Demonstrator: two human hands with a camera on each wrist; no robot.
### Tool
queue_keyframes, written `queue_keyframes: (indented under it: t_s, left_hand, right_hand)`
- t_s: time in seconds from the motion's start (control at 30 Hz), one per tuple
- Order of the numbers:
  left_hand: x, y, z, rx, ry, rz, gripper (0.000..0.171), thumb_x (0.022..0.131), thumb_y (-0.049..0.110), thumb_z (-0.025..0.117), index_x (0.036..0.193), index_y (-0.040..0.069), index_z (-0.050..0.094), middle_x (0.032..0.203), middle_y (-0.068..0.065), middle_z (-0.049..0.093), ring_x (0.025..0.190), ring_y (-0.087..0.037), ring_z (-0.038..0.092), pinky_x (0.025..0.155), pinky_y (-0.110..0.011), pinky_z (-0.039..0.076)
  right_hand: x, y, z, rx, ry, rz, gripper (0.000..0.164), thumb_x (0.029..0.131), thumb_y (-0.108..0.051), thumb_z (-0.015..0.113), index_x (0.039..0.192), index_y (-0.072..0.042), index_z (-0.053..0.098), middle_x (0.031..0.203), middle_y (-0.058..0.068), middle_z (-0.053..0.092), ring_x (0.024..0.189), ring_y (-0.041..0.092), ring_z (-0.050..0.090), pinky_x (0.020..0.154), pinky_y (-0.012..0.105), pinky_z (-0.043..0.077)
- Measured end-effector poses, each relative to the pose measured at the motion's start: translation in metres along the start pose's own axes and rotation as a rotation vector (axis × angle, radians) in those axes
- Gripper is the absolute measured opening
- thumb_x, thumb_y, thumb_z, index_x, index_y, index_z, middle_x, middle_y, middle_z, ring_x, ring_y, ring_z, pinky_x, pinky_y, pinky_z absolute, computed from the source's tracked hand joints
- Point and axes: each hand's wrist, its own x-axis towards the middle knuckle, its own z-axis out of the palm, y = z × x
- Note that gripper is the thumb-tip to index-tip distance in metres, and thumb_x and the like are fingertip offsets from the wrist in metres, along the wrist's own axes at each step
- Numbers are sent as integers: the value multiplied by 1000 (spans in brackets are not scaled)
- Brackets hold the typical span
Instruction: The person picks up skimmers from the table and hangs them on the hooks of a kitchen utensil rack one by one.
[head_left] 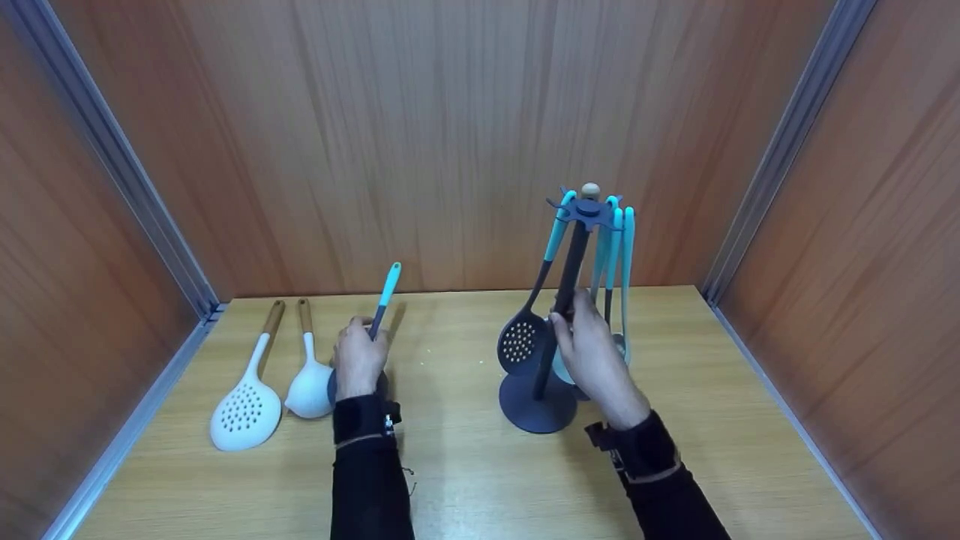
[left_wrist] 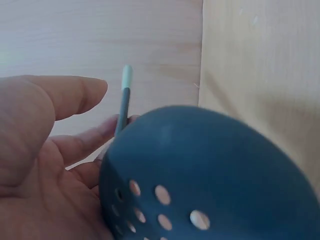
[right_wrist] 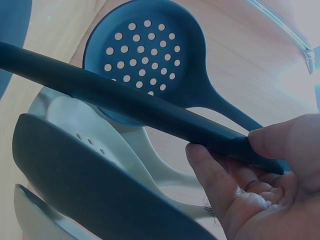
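from the head, the left hand (head_left: 360, 356) held a dark skimmer (head_left: 388, 285) beside a white ladle (head_left: 308, 388), the right hand (head_left: 596, 352) a dark post (head_left: 568, 289). left wrist: fingers (left_wrist: 90, 141) curled behind the skimmer's shaft, thumb apart; right wrist: thumb and fingers pinched the post.

Head view faces forward, down; wrist views close; head, right share stand (head_left: 572, 268).

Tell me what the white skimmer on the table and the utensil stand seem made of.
White skimmer: matte head, probably silicone or plastic, evenly coloured without metallic glints; brown handle likely wood, given its colour. Utensil stand: smooth, dark, low-sheen post, plastic or coated metal, unclear which; beige knob possibly wood.
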Motion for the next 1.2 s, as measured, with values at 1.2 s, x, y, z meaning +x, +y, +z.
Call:
queue_keyframes:
  t_s: [1.2]
  left_hand:
    - [-35, 68, -39, -62, 226, 247, 24, 104, 21, 66, 126, 13, 69, 116, -8, 73, 103, -29, 72, 90, -47, 56]
  right_hand:
    - [-1, 1, -1, 16, -1, -26, 28, 112, -19, 52, 134, -2, 49, 121, 17, 65, 104, 30, 72, 83, 43, 64]
